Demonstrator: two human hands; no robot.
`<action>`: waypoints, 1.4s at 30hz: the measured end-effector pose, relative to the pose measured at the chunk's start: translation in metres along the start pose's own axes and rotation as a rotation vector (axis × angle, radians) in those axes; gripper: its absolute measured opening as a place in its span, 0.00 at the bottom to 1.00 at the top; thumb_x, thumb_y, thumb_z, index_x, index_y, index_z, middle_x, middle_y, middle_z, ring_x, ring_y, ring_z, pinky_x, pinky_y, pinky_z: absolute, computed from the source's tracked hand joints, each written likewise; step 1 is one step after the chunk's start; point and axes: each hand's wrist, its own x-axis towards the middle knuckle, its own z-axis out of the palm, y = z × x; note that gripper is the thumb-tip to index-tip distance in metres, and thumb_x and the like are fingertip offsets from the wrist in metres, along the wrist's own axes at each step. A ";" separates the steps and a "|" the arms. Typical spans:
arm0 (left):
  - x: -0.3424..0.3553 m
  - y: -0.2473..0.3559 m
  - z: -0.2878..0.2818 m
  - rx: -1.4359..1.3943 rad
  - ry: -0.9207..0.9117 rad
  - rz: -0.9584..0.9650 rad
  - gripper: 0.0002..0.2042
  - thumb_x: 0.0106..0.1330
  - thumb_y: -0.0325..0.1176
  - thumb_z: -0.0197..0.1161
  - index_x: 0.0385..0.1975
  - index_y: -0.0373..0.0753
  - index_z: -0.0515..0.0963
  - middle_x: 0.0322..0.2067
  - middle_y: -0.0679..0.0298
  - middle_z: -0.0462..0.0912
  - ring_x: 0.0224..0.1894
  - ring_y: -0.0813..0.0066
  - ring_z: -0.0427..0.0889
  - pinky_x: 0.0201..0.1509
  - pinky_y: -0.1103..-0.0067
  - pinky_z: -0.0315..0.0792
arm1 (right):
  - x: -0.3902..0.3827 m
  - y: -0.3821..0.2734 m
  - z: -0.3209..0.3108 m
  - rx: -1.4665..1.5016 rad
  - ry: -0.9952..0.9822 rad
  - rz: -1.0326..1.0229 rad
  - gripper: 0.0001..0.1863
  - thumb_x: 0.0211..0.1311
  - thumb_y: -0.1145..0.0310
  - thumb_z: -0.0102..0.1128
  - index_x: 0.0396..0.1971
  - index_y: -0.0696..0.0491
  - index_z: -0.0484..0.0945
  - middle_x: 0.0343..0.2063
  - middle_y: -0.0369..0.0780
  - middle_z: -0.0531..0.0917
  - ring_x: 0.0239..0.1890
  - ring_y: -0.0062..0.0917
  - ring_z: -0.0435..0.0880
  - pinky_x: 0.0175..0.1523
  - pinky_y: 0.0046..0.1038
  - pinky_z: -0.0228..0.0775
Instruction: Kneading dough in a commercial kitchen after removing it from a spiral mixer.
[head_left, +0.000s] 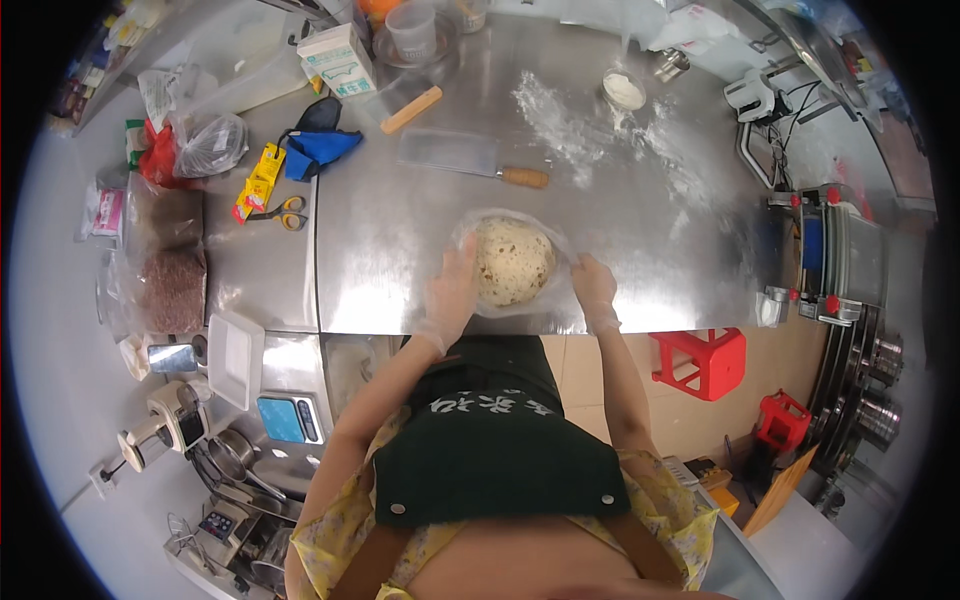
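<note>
A round ball of pale dough [514, 262] with brown bits lies near the table's front edge, on or in a thin clear plastic sheet [562, 250] that spreads around it. I cannot tell whether this is film or a bag. Against the dough's left side rests my left hand [452, 292], its fingers stretched forward in a clear glove. My right hand [595, 284], also gloved, is closed with bent fingers at the sheet's right edge, apart from the dough. Beyond the dough lies a cleaver [450, 152] with a wooden handle.
White flour [565, 125] is scattered over the steel table [390, 240], near a small bowl of flour [624, 92]. Scissors [285, 213], a blue cloth [322, 150], a wooden stick [411, 109] and a carton [338, 60] lie left. A red stool [705, 362] stands on the floor at right.
</note>
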 end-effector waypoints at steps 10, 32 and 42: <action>-0.019 0.017 -0.067 -1.165 0.209 0.011 0.15 0.67 0.24 0.52 0.50 0.35 0.79 0.27 0.65 0.77 0.27 0.73 0.77 0.36 0.78 0.72 | -0.040 -0.068 -0.090 1.248 -0.050 -0.128 0.19 0.65 0.81 0.53 0.56 0.57 0.77 0.26 0.30 0.76 0.28 0.13 0.71 0.39 0.18 0.66; -0.002 0.081 -0.124 -1.699 -0.163 0.018 0.27 0.65 0.18 0.53 0.65 0.39 0.64 0.42 0.65 0.71 0.44 0.72 0.80 0.57 0.73 0.71 | -0.077 -0.080 -0.135 0.781 0.289 -0.367 0.22 0.65 0.76 0.57 0.60 0.56 0.71 0.58 0.42 0.78 0.50 0.26 0.83 0.52 0.31 0.76; -0.004 0.095 -0.091 -0.855 0.043 0.048 0.31 0.63 0.22 0.62 0.68 0.38 0.62 0.37 0.63 0.78 0.36 0.79 0.78 0.42 0.80 0.76 | -0.035 -0.066 -0.110 0.936 -0.329 -0.637 0.53 0.42 0.72 0.77 0.71 0.49 0.58 0.71 0.37 0.62 0.75 0.30 0.52 0.76 0.35 0.45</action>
